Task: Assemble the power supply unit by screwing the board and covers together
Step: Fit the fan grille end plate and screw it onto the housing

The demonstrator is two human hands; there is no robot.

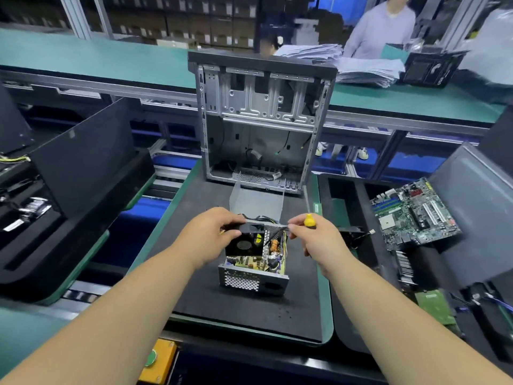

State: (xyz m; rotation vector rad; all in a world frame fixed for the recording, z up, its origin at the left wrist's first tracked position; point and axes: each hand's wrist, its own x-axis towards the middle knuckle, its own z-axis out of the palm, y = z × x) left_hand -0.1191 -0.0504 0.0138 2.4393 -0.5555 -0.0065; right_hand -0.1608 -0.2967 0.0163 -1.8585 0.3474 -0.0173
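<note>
The open power supply unit (pixel 251 277) sits on the black mat (pixel 244 309), its perforated metal end facing me and its circuit board (pixel 251 261) exposed. A black fan (pixel 244 243) lies over the board. My left hand (pixel 213 232) pinches the fan's far edge. My right hand (pixel 316 237) grips a yellow-handled screwdriver (pixel 308 218), its shaft pointing up and away, while its fingertips touch a black sheet at the unit's right side. A grey metal cover (pixel 256 201) lies just behind the unit.
An open PC case (pixel 261 120) stands upright at the mat's far end. A motherboard (pixel 416 215) rests in a dark tray at right. Black foam trays (pixel 69 190) fill the left. A person in a pale shirt (pixel 380 26) stands beyond the far green bench.
</note>
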